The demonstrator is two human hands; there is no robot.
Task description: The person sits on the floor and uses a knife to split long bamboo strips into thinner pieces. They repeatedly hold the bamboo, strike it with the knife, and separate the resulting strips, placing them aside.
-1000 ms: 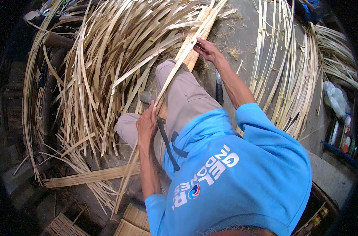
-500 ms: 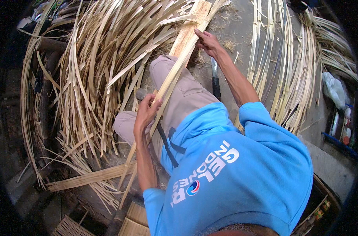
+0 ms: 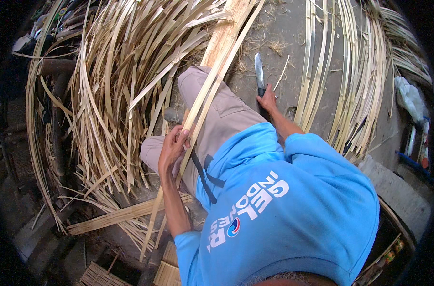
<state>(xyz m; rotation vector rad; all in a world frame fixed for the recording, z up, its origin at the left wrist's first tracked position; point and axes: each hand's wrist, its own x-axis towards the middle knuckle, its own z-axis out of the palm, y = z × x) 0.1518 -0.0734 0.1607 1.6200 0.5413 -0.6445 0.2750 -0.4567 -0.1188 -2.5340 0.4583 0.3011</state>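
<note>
My left hand [image 3: 174, 145] is closed around a long pale bamboo strip [image 3: 216, 71] that runs from the lower left up across my knee to the top edge. A wider split bamboo slat [image 3: 226, 28] lies beside it. My right hand [image 3: 267, 101] rests low on the concrete ground to the right of my leg, gripping the dark handle of a knife [image 3: 259, 71]. The knife's blade points away from me and lies flat on the ground.
A big heap of curved bamboo strips [image 3: 112, 86] fills the left side. More long strips [image 3: 350, 81] arc along the right. A bundled flat piece [image 3: 116, 217] lies at the lower left. A white bag [image 3: 410, 97] and small containers sit at the right edge.
My right hand left the upper part of the bamboo strip and dropped to the knife on the ground. My left hand kept its grip on the strip.
</note>
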